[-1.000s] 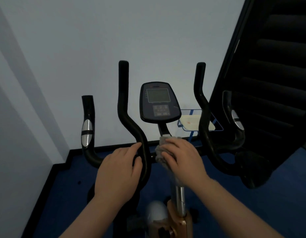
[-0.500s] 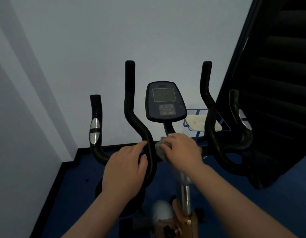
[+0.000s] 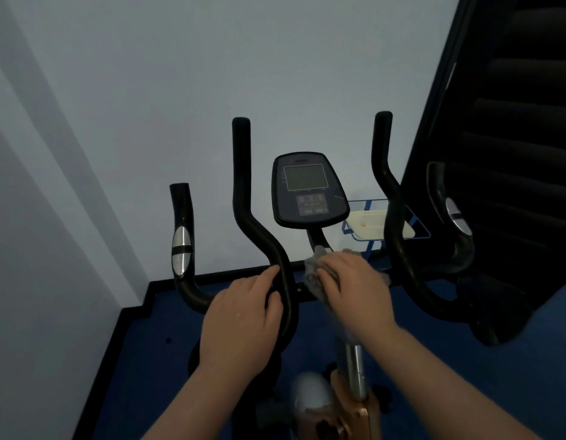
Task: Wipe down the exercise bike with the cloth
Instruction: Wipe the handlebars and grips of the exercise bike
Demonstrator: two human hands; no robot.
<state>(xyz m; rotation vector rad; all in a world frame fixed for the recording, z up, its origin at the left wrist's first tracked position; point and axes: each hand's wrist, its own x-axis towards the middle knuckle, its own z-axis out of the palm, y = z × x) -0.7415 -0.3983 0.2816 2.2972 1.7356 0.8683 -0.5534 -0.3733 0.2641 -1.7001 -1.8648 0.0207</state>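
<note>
The right hand point(image 3: 354, 290) has its fingers point(image 3: 327, 274) curled over a crumpled grey cloth point(image 3: 313, 274), pressing it against the centre of the handlebar where the console stem meets the crossbar. The left hand point(image 3: 243, 322) grips the lower bend of the left inner handlebar point(image 3: 243, 198), fingers wrapped round the black tube and thumb on the near side. Both forearms reach up from the bottom of the view. Just above the cloth sits the console point(image 3: 308, 190) of the exercise bike point(image 3: 356, 369), its screen dark. An outer grip with a silver sensor pad point(image 3: 181, 249) stands to the left, and a matching one to the right. Behind the right inner handlebar, a blue wire rack point(image 3: 359, 235) holds a pale tray. The floor point(image 3: 141, 360) is blue, the wall point(image 3: 148, 90) pale grey.
</note>
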